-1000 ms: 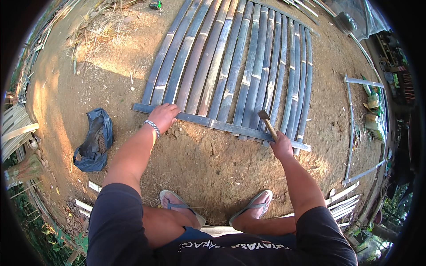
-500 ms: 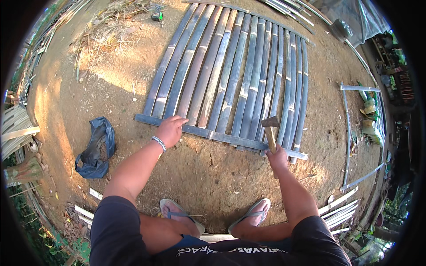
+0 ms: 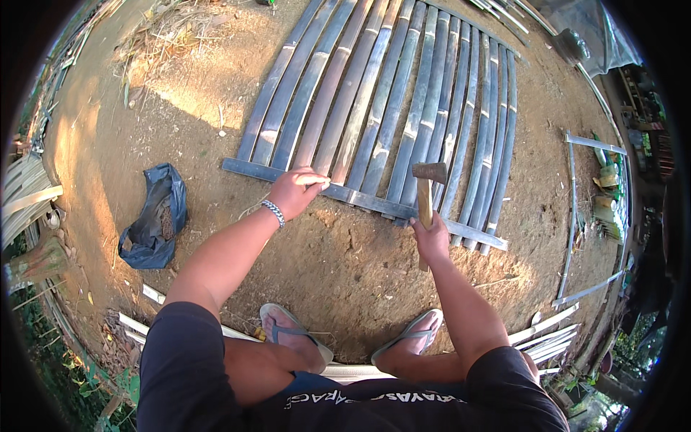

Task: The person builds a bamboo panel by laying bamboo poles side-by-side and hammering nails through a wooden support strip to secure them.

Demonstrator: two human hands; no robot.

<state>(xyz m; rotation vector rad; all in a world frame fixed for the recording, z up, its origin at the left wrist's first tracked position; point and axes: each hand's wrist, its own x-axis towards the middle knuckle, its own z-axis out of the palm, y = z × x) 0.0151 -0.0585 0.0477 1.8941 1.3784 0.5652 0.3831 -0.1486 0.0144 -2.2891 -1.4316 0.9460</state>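
Observation:
A panel of split bamboo slats (image 3: 371, 119) lies on the ground ahead of me, joined along its near end by a dark bamboo crosspiece (image 3: 252, 169). My left hand (image 3: 294, 194), with a chain bracelet at the wrist, is at this crosspiece left of its middle. Thumb and fingertips are pinched together at the slat ends; whatever is between them is too small to make out. My right hand (image 3: 432, 241) grips the wooden handle of a hammer (image 3: 428, 173). Its dark metal head is up, over the slats right of the middle, apart from my left hand.
A black plastic bag (image 3: 155, 216) lies open on the dirt at left. Dry straw (image 3: 176, 36) is heaped at far left. A thin bamboo frame (image 3: 571, 209) lies at right. Pale bamboo strips (image 3: 543, 335) lie behind my right foot, and more strips (image 3: 32, 191) at the left edge.
My left hand has shifted right along the crosspiece, its fingers now pinched. The hammer has moved slightly left, toward that hand. The view has tilted a little, so the panel sits higher.

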